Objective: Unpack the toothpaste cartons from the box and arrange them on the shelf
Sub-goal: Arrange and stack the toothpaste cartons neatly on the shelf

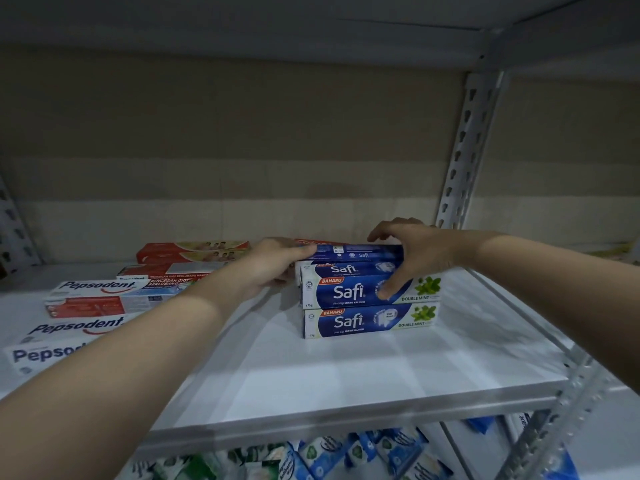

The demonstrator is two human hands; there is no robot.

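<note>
Blue and white Safi toothpaste cartons [349, 292] stand in a close group on the white shelf [346, 368], long sides facing me. Another Safi carton [356, 252] lies on top of the group. My left hand [273, 263] grips the left end of this group, fingers curled over the top carton. My right hand [412, 258] holds the right part, fingers arched over the top and thumb pressed on a front carton's face. The box is not in view.
White and red Pepsodent cartons [93, 296] lie at the left of the shelf, with red cartons [194, 251] behind them. A perforated metal upright [464, 150] stands at the back right. Blue and green packets [346, 452] fill the shelf below.
</note>
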